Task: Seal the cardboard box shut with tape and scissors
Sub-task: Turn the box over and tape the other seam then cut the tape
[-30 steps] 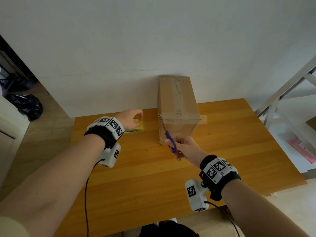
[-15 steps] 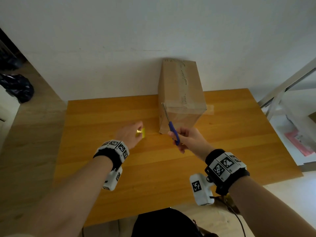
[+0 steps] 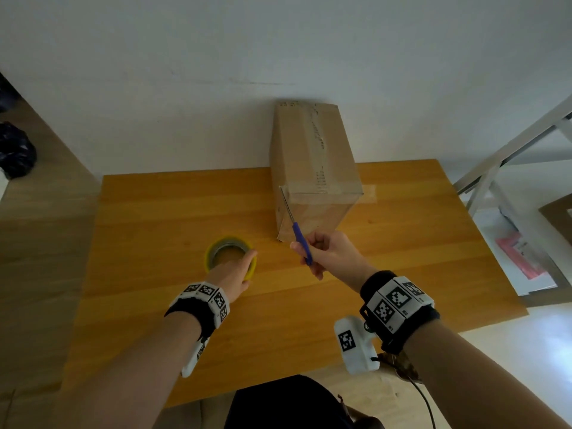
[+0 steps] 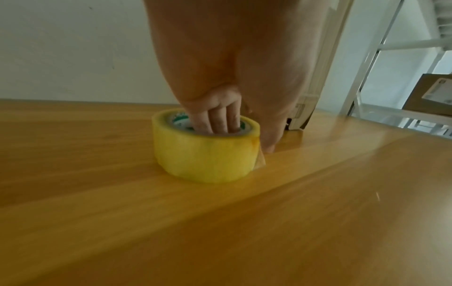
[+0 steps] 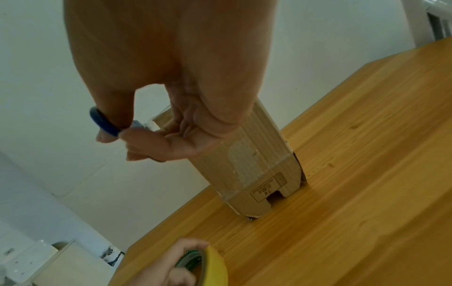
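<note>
A tall cardboard box point(image 3: 312, 168) stands at the back of the wooden table point(image 3: 154, 305), against the wall. Clear tape crosses its top near the front edge, and an end of it sticks out to the right. A yellow tape roll point(image 3: 230, 253) lies flat on the table, left of the box. My left hand point(image 3: 244, 261) grips the tape roll point(image 4: 208, 154), with fingers point(image 4: 220, 120) in the core and the thumb outside. My right hand point(image 3: 312, 252) holds blue-handled scissors point(image 3: 301, 239). Their blades are together and point up along the box's front left edge. The right wrist view shows the scissors' blue handle point(image 5: 102, 123) on my thumb, in front of the box point(image 5: 257, 164).
A white metal rack point(image 3: 495, 168) stands right of the table, with a pink packet point(image 3: 520, 258) low beside it. A dark bag point(image 3: 15, 153) lies on the floor at far left. The white wall runs directly behind the box.
My left hand came nearer and to the right with the tape roll, which now lies flat on the table. My right hand with the scissors stayed at the box's front left edge.
</note>
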The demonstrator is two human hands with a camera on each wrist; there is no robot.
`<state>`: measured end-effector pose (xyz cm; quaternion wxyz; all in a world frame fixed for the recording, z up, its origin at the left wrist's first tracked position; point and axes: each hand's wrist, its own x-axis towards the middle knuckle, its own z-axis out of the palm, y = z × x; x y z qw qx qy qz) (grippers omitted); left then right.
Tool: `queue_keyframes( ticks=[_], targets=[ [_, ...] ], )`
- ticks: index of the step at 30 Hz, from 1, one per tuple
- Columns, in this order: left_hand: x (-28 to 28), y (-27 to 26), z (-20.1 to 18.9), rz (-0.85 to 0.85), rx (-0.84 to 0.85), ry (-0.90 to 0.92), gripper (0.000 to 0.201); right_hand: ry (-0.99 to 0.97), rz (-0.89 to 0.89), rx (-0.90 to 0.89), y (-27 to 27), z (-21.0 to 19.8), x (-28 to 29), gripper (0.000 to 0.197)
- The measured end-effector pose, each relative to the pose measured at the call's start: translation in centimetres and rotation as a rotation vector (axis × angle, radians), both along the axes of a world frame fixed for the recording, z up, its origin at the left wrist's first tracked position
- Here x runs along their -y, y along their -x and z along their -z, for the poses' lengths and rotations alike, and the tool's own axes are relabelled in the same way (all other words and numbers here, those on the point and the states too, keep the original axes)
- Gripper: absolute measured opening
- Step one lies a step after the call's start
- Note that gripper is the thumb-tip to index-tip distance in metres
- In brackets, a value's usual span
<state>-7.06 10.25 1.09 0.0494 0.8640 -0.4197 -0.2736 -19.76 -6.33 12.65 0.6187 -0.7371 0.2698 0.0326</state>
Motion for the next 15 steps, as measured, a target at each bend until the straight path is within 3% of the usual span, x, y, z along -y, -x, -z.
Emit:
queue_keyframes(
  ticks=[4,6,8,10,15],
  targets=[
    [1.0,-1.8,-1.8,-0.105,-0.026,0.103,0.06,-0.003,-0.022,-0.01,-0.1,-0.1,0.0,0.027],
    [2.0,-3.1,-4.0,-0.207,-0.021,0.297,0.047,-0.016,-0.03,-0.019,-0.2,-0.1,0.2,0.028],
    [3.1,-4.3,-6.9,-0.226,0.006,0.51,0.055,-0.01,-0.044,-0.027,-0.2,-0.2,0.4,0.027],
    [4.3,-5.4,-9.9,-0.144,0.079,0.602,0.073,0.009,-0.062,-0.038,-0.3,-0.3,0.8,0.027],
    [6.5,-6.9,-13.4,0.205,0.223,0.383,0.091,0.054,-0.128,-0.082,-0.7,-0.5,1.6,0.029]
  ],
)
